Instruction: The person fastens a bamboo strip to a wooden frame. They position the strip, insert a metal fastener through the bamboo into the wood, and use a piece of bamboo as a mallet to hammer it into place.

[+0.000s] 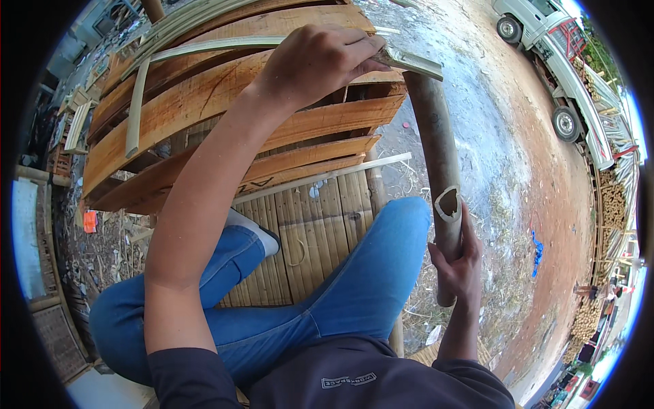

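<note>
My left hand (334,54) is closed round a short piece of split bamboo (419,65), whose pale end sticks out to the right. That piece lies across the far end of a brown bamboo pole (430,123); whether they are joined or only touching I cannot tell. Lower down, the pole has an opening with a pale cut rim (447,204). Just below that opening my right hand (463,262) grips the pole, thumb on its left side and fingers on its right. The pole slants beside my bent knee.
A slatted wooden pallet (204,92) with loose bamboo strips (138,109) stands ahead. I sit on a bamboo-slat platform (293,232), a long strip (381,162) along its far edge. A white truck (579,102) and stacked poles (586,320) are at right. A blue scrap (537,252) lies on the ground.
</note>
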`<state>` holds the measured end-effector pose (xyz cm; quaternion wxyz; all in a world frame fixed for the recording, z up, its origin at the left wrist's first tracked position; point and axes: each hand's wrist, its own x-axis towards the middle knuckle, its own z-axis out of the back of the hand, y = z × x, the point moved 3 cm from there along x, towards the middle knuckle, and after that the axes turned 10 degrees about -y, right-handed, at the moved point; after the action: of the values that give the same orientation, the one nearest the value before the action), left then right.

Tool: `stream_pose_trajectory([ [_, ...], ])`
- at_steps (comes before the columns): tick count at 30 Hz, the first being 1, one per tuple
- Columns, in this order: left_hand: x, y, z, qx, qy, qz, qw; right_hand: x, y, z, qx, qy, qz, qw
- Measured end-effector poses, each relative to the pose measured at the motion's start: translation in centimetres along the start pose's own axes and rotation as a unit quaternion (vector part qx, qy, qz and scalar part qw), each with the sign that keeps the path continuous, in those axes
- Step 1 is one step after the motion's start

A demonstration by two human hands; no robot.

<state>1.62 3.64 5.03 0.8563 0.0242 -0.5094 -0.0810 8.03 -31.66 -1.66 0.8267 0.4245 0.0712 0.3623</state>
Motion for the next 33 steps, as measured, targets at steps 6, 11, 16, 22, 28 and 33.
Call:
stream_pose_trajectory([
  [6,-0.2,0.0,0.0,0.005,0.011,-0.007,1.000,0.9,0.0,0.6,-0.125,0.039,0.077,0.988],
  [11,0.1,0.1,0.2,0.008,0.013,-0.009,1.000,1.6,-0.9,1.4,-0.109,-0.019,0.067,0.992],
  [16,1.0,-0.2,0.8,-0.029,0.014,0.003,0.999,2.2,-1.0,1.3,-0.132,-0.055,0.101,0.985],
  [22,1.2,-0.7,1.2,-0.043,0.025,0.005,0.999,3.6,-2.3,2.8,-0.170,-0.050,0.110,0.978],
  [28,0.9,-0.3,1.0,-0.047,0.021,-0.026,0.998,5.3,-1.8,4.5,-0.189,-0.028,0.159,0.969],
  [33,1.6,-0.5,0.8,-0.058,0.011,-0.046,0.997,6.9,-0.8,4.8,-0.204,-0.021,0.160,0.966],
])
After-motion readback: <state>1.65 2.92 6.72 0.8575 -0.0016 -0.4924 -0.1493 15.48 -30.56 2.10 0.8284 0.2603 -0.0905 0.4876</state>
